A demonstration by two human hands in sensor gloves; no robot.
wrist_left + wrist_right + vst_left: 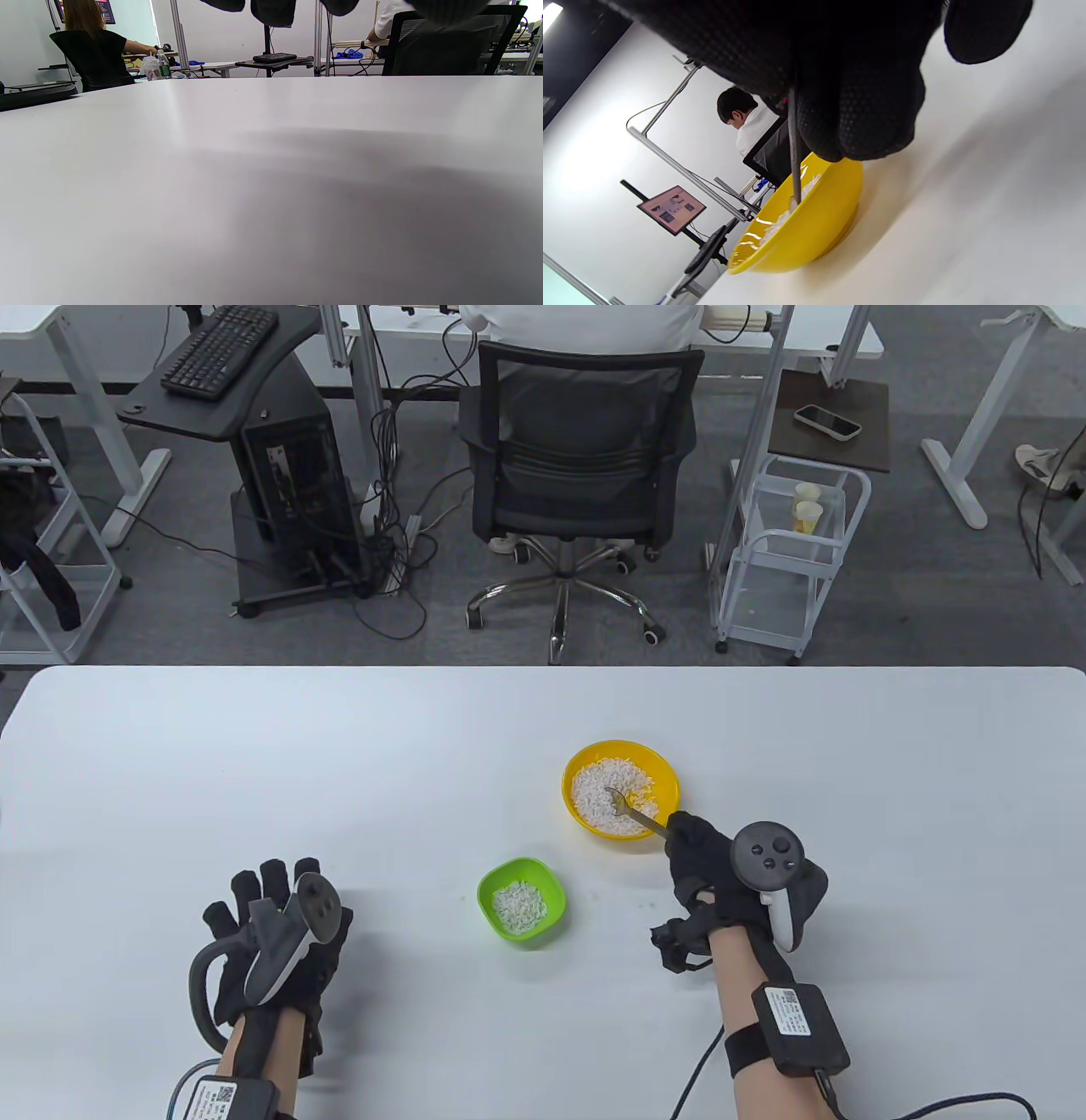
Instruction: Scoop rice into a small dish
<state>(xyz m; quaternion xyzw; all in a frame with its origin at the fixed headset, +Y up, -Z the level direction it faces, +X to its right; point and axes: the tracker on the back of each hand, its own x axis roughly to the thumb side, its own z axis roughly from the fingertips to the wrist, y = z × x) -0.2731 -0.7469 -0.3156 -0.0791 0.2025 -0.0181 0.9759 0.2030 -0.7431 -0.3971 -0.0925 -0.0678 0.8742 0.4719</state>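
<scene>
Mid-scoop: right hand [721, 874] gripping spoon [632, 810], fingers [857, 106] closed round the handle, tip buried in yellow bowl [666, 780] rice [594, 797]. Load probably not lifted yet. Next: raise level, carry to green dish [556, 891] nearby. Left hand [271, 937] spread flat on worktop [254, 780].

Spoon [626, 808] dipped in rice-filled yellow bowl [666, 780], green dish [555, 885] nearby, partly filled
</scene>
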